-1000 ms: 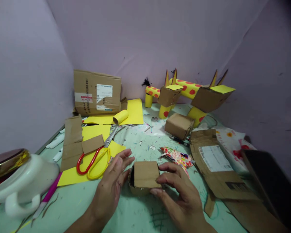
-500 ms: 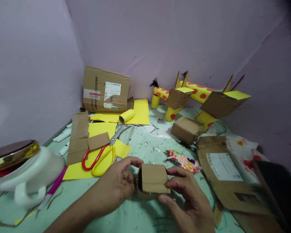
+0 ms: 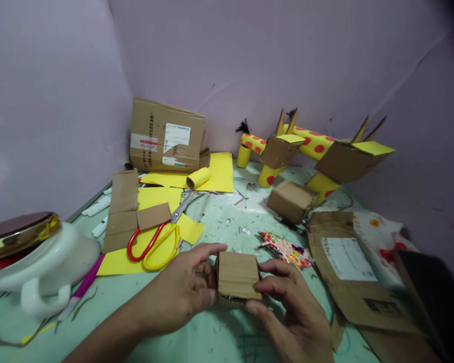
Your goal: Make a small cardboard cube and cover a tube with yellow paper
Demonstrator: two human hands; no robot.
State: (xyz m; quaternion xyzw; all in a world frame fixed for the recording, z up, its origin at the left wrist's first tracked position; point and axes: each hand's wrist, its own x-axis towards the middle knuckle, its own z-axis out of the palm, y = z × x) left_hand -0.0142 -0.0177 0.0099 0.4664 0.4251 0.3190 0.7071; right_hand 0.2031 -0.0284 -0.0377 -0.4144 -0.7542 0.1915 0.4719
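A small cardboard box (image 3: 237, 272) sits low in front of me, with a flat square piece of cardboard on its top. My left hand (image 3: 187, 282) closes on the box's left side, index finger along the far corner and thumb at the near left edge. From the right, my right hand (image 3: 293, 307) grips it, fingertips on the right edge and thumb at the near lower corner. The box's underside and far side are hidden. Red-and-yellow scissors (image 3: 157, 239) lie beyond my left hand, on yellow paper (image 3: 121, 264).
Two yellow spotted animals of tubes and boxes (image 3: 282, 151) stand at the back right. Near them lies another small box (image 3: 290, 200). A larger carton (image 3: 166, 133) leans at the back left. A white cup (image 3: 60, 262) stands left; flattened cardboard (image 3: 348, 272) lies right.
The square cardboard piece has shifted slightly left and sits more squarely over the box. My left thumb has come up against the box's near left edge.
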